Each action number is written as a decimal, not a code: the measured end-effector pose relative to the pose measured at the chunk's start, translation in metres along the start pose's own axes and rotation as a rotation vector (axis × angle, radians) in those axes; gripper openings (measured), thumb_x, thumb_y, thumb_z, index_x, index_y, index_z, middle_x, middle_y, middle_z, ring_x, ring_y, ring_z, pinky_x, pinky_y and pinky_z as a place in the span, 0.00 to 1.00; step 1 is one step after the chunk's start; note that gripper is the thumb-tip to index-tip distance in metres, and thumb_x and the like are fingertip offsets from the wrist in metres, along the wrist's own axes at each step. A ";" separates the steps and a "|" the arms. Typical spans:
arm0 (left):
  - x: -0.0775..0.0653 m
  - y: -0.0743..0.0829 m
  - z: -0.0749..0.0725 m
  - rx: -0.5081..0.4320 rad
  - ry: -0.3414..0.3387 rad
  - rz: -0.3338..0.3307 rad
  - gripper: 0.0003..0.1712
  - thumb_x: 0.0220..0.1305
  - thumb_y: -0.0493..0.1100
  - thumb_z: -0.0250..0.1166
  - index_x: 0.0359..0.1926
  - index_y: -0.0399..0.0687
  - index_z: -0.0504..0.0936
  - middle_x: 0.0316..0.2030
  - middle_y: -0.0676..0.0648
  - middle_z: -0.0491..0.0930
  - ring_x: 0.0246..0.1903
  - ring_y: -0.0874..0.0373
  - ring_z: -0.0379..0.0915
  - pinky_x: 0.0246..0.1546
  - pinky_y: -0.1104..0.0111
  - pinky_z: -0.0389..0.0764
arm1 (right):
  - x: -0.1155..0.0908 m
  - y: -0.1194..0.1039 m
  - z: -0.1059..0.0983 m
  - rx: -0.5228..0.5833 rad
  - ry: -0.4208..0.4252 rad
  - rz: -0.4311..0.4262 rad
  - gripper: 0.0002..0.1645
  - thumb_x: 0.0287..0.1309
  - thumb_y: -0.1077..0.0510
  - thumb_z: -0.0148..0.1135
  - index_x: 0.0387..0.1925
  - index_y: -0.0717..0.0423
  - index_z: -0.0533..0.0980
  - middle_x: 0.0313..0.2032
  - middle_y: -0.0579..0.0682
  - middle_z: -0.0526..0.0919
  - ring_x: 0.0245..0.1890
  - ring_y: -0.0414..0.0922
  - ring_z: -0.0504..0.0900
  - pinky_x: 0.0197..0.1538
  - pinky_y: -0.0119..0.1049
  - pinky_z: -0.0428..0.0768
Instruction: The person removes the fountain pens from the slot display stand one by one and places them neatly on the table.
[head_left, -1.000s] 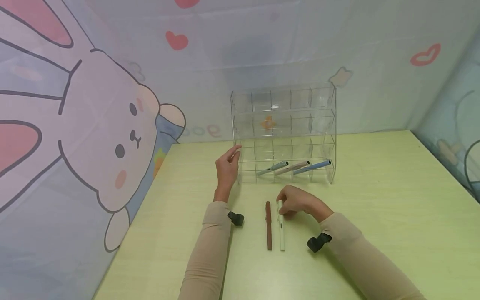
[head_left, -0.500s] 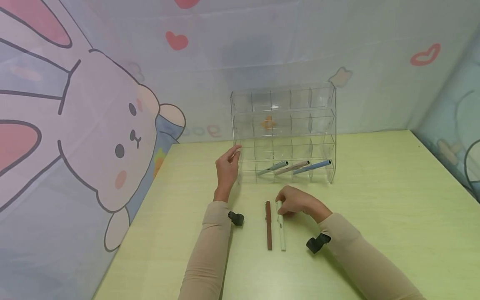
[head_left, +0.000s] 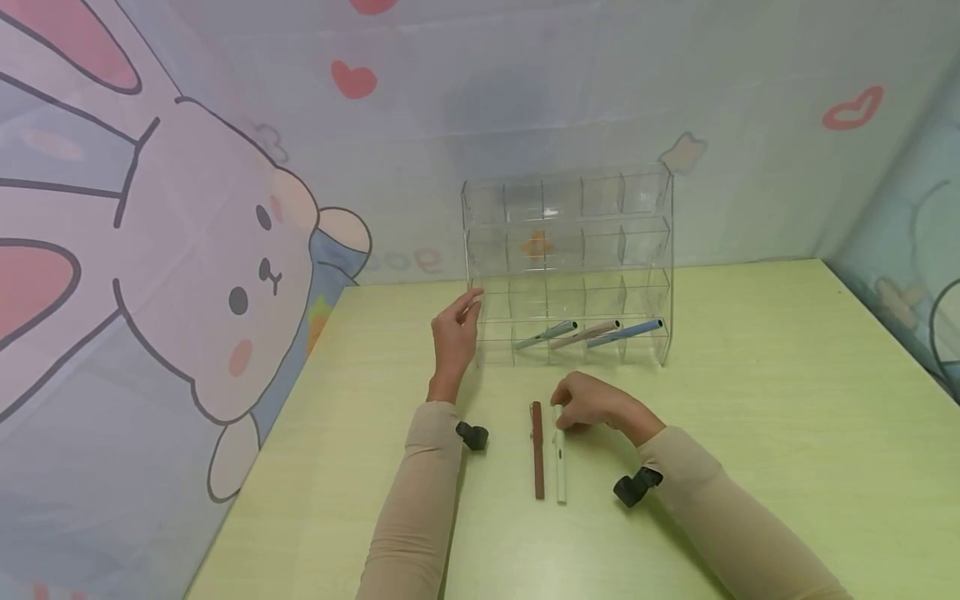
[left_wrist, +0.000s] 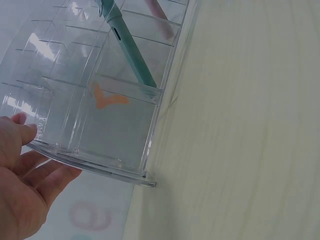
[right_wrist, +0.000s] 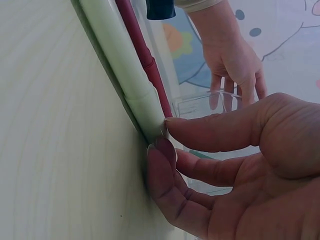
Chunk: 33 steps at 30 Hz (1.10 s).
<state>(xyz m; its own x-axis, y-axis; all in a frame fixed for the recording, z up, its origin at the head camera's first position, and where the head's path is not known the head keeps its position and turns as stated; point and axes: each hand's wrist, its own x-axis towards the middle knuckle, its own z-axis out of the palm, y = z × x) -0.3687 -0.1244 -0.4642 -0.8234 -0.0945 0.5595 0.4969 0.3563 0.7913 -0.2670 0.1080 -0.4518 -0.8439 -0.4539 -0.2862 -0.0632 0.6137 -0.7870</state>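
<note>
My right hand [head_left: 592,400] pinches the far, capped end of a white pen [head_left: 561,471] between thumb and fingertips. In the right wrist view the white pen [right_wrist: 120,55] lies close along the tabletop. Just left of it a brown-red pen [head_left: 537,450] lies roughly parallel. My left hand [head_left: 454,337] grips the left side panel of a clear acrylic pen rack [left_wrist: 115,175], thumb on one face and fingers on the other. Along the rack's bottom tier lean a green pen [head_left: 546,336], a pinkish pen [head_left: 585,335] and a blue pen [head_left: 626,333].
The tiered rack stands near the back of the pale yellow table [head_left: 765,417], its upper tiers divided into compartments. A printed cloth [head_left: 420,150] with a rabbit and hearts hangs behind and at the sides. Black wrist cameras [head_left: 637,487] sit on both sleeves.
The white pen has shifted slightly, its near end swinging a little right and then left toward the brown-red pen. My right hand has edged left; the left hand keeps its place on the rack.
</note>
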 end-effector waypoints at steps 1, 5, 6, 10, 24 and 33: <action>0.000 0.000 0.000 0.002 0.001 0.003 0.14 0.72 0.37 0.62 0.55 0.46 0.86 0.55 0.42 0.82 0.52 0.52 0.81 0.52 0.59 0.80 | 0.000 0.000 0.000 0.000 0.000 -0.004 0.26 0.50 0.72 0.65 0.53 0.76 0.76 0.50 0.66 0.81 0.36 0.48 0.85 0.39 0.41 0.84; 0.000 0.000 0.000 0.002 0.003 0.005 0.14 0.72 0.36 0.62 0.55 0.46 0.86 0.55 0.42 0.82 0.52 0.52 0.81 0.52 0.61 0.79 | 0.000 0.002 0.001 0.020 0.002 -0.007 0.25 0.50 0.73 0.65 0.52 0.77 0.76 0.50 0.66 0.80 0.37 0.48 0.85 0.39 0.41 0.84; 0.000 0.000 0.000 0.001 0.002 0.003 0.14 0.72 0.36 0.62 0.55 0.46 0.86 0.55 0.42 0.82 0.53 0.52 0.81 0.52 0.61 0.79 | 0.001 0.003 0.001 0.022 0.003 -0.010 0.25 0.50 0.73 0.65 0.52 0.77 0.76 0.50 0.66 0.80 0.37 0.48 0.84 0.39 0.41 0.84; 0.000 0.000 0.000 -0.002 0.004 -0.002 0.14 0.71 0.36 0.62 0.55 0.45 0.86 0.55 0.42 0.82 0.52 0.52 0.81 0.51 0.60 0.80 | 0.002 0.004 0.002 0.018 0.003 -0.014 0.24 0.51 0.73 0.65 0.52 0.77 0.77 0.50 0.66 0.81 0.38 0.48 0.84 0.39 0.41 0.84; 0.001 -0.001 0.001 0.003 -0.010 -0.002 0.14 0.73 0.37 0.61 0.56 0.43 0.85 0.56 0.42 0.82 0.53 0.51 0.81 0.53 0.60 0.79 | 0.004 0.004 0.002 0.016 0.037 -0.006 0.18 0.57 0.72 0.65 0.51 0.76 0.77 0.46 0.63 0.81 0.34 0.46 0.83 0.37 0.39 0.83; 0.001 -0.002 0.001 0.006 -0.002 -0.012 0.14 0.72 0.37 0.62 0.56 0.47 0.86 0.56 0.42 0.81 0.53 0.51 0.81 0.50 0.60 0.81 | 0.006 0.006 0.003 0.038 0.038 -0.021 0.20 0.59 0.72 0.64 0.53 0.77 0.76 0.46 0.63 0.81 0.32 0.45 0.82 0.38 0.39 0.83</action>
<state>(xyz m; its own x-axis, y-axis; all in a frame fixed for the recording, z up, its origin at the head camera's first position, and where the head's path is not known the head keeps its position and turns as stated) -0.3706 -0.1244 -0.4651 -0.8298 -0.0964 0.5497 0.4855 0.3609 0.7963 -0.2708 0.1075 -0.4596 -0.8621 -0.4412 -0.2495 -0.0612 0.5792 -0.8129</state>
